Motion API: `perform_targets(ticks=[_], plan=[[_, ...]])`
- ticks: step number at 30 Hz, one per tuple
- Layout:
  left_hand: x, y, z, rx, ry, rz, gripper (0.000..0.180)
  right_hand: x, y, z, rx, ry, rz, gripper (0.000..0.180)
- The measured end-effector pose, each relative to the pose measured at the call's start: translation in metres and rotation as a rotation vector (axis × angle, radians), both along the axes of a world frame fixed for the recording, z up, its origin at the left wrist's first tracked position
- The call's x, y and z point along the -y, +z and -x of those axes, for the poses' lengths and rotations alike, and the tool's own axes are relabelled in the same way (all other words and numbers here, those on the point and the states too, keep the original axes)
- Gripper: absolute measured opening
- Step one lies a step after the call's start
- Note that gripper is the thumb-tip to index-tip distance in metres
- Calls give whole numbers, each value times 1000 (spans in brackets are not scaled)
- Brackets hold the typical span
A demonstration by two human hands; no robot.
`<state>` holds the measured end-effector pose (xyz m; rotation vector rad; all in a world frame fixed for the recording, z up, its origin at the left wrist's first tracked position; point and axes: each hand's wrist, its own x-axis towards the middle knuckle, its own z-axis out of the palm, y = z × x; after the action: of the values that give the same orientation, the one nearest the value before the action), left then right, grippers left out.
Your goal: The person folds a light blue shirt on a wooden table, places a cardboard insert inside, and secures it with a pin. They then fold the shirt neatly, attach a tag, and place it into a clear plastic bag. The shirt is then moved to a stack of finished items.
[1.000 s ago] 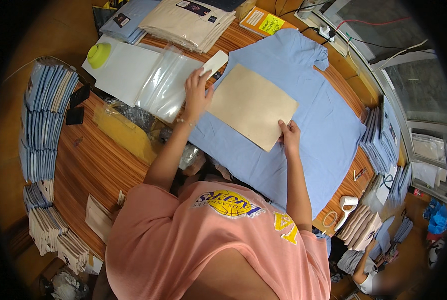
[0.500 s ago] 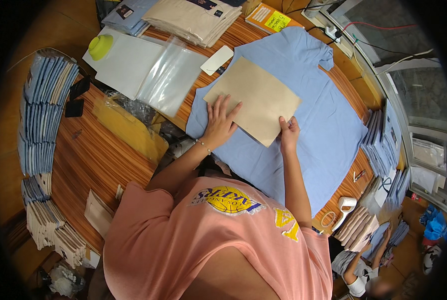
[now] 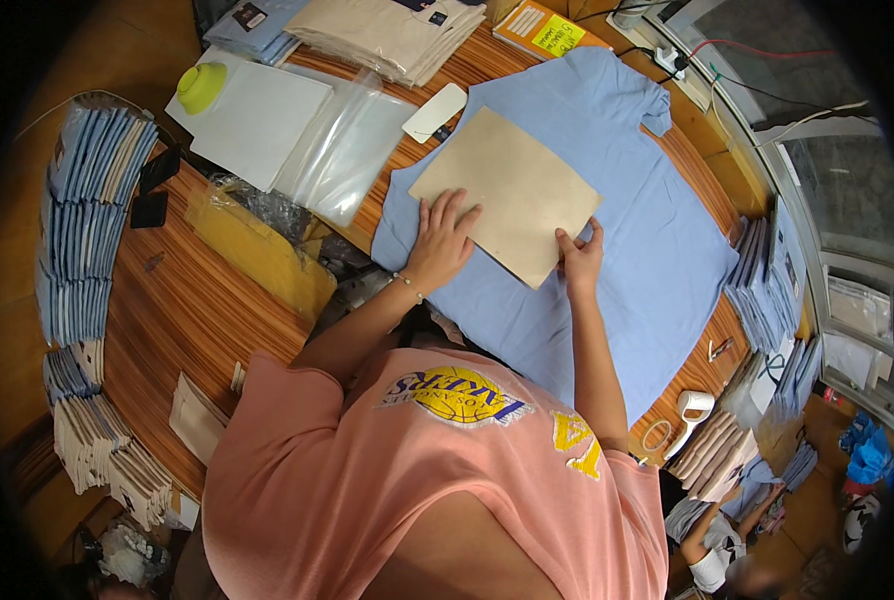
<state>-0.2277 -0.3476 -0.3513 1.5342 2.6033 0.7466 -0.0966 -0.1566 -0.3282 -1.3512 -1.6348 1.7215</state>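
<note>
A light-blue shirt (image 3: 647,260) lies spread on the wooden table, its collar toward the far side. On top of it rests a tan cardboard sheet (image 3: 512,190), set at a slant. My left hand (image 3: 445,245) lies flat with fingers spread over the sheet's near-left edge. At the near-right edge, my right hand (image 3: 581,258) holds the cardboard, thumb on its upper face and bent index finger beside the edge. The other right-hand fingers are mostly hidden.
Clear plastic bags (image 3: 352,150), white sheets (image 3: 262,125) and a green tape roll (image 3: 201,88) lie far left. Folded-shirt stacks stand left (image 3: 92,220) and right (image 3: 762,270). A white handheld device (image 3: 694,408) sits near right. Another person's arm (image 3: 702,530) shows lower right.
My right thumb and index finger have spread a little further apart at the cardboard's edge. My left hand stays on the sheet, which keeps its place on the shirt.
</note>
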Motion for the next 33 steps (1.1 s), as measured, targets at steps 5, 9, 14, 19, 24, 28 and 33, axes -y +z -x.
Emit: perform_targets(ticks=[5, 9, 14, 19, 24, 28, 33], plan=[[0, 3, -1, -22, 7, 19, 51, -3, 10, 1, 163, 135, -153, 55], [1, 3, -1, -50, 7, 49, 54, -7, 16, 4, 274, 229, -229, 54], [-3, 2, -1, -55, 7, 80, 59, -15, 6, 3, 443, 302, -377, 53], [-3, -2, -2, -29, -3, 100, 63, -15, 3, 1, 534, 325, -427, 54], [-4, 3, -5, -47, 3, 93, 60, -15, 18, -2, 602, 357, -525, 53], [1, -2, -5, -42, 25, 132, 62, -23, 41, -27, 491, 271, -571, 50], [-11, 6, -3, -53, 21, 22, 67, -86, 40, -129, 366, 52, -544, 44]])
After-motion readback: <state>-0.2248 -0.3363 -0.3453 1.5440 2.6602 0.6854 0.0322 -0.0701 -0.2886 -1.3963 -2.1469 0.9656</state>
